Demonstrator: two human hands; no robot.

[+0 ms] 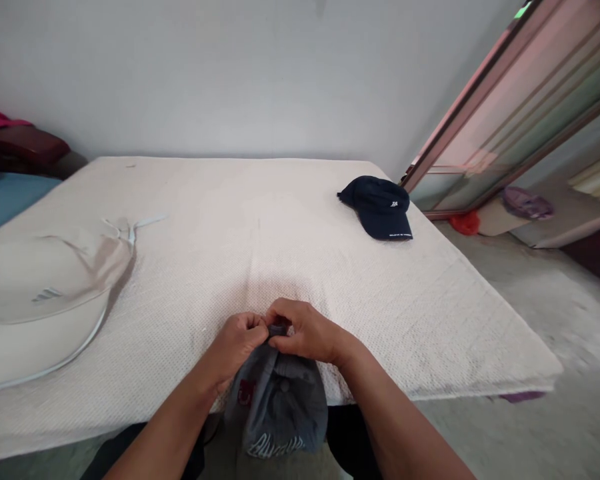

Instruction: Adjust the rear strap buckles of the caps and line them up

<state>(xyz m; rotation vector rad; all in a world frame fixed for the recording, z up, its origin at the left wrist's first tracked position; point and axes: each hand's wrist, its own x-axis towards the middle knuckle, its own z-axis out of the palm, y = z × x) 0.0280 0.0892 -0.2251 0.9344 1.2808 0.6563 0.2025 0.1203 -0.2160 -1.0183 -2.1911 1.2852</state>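
Note:
A grey baseball cap (280, 403) with white lettering hangs over the near edge of the white-covered table (260, 247). My left hand (237, 343) and my right hand (305, 330) meet at the cap's back strap, each with fingers pinched closed on it. The strap itself is mostly hidden under my fingers. A dark navy cap (380, 205) lies at the far right of the table, well beyond my hands. A wide-brimmed white sun hat (45, 300) with strings lies at the left edge.
A plain wall stands behind the table. A sliding glass door (520, 113) leans along the right, with a bare concrete floor (555, 313) below it. Red and blue cushions (15, 167) sit at the far left.

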